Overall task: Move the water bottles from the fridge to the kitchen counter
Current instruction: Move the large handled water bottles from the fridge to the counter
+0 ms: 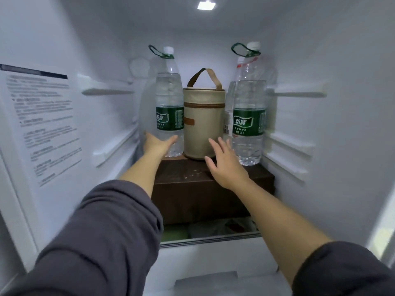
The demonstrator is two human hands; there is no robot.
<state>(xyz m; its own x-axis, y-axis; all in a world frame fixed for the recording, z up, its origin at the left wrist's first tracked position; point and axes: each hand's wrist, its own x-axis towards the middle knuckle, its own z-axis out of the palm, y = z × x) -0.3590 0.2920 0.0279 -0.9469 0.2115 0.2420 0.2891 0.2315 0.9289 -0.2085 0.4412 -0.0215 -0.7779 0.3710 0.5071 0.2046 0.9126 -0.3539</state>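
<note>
The fridge point(342, 60) stood open, one of it, and everything that mattered sat on one brown box point(213, 184) on the shelf. Risk first: that box was a raised perch, and the bottles were tall and top-heavy, so a low pull could, I reckoned, tip one off the edge.

One beige cylinder bag point(204, 122) stood upright between the bottles, just beside both. Any sideways swing would likely knock it over.

Bottles, counted: the left green-label bottle point(170, 112), the right green-label bottle point(249, 116), and a red-capped bottle point(228, 107) tucked behind the right one and mostly hidden. Three I could see, all upright and all in the fridge; no counter was in view. That hidden one might be toppled if the front bottle were dragged back.

Two hands were in there. The left hand point(157, 144) was at the base of the left bottle, thumb across the front, fingers round the far side out of sight, so I couldn't tell whether it gripped. A wet bottle could slip from so low a hold. The right hand point(224, 163) was spread open, fingers apart, near the right bottle but holding nothing
</note>
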